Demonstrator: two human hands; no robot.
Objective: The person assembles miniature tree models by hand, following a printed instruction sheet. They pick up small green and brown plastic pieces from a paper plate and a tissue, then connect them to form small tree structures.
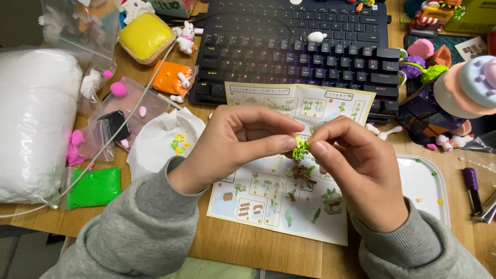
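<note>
One head-worn view looks steeply down and forward, close over the hands, across the surface toward the keyboard.

A black keyboard lies at the far side of the wooden desk. Left of it sit a yellow clay tub, an orange clay packet and a green clay bag. A big white bag lies at the left edge, and a white tray sits at the right.

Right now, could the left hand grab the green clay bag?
Probably yes, though not at once. The left hand is pinching the small green piece with the right hand. The green clay bag lies uncovered beside the left sleeve.
</note>
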